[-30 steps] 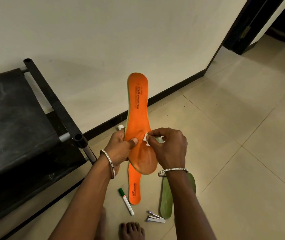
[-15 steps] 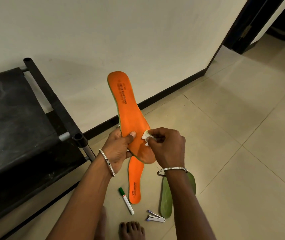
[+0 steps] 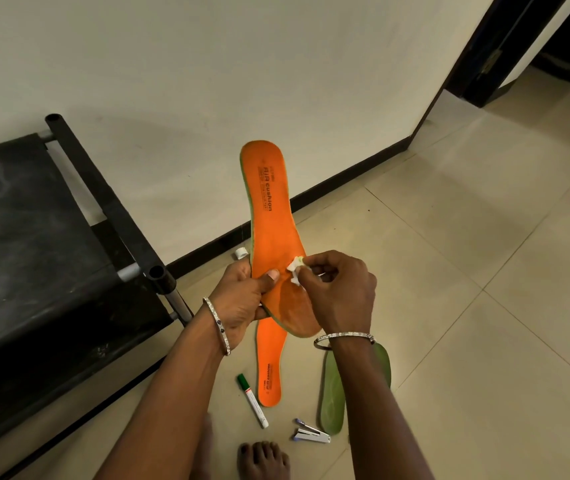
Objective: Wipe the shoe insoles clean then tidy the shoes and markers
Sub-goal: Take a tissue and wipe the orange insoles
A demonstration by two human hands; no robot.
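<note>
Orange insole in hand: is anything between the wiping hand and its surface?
Only the white wad that the right hand pinches against the held orange insole; the left hand grips its edge. Nothing else intervenes.

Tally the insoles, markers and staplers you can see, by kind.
Insoles: 3 (held insole, floor insole, green insole)
Marker: 1
Stapler: 1
Total: 5
White tip by the wall: unclear, not counted.

We have a single wide-angle view from our head, facing forward and steeply down, close over our left hand [image 3: 238,303] and right hand [image 3: 342,296], with pale tiled floor [image 3: 467,306] and cream wall [image 3: 207,64] beyond.
</note>
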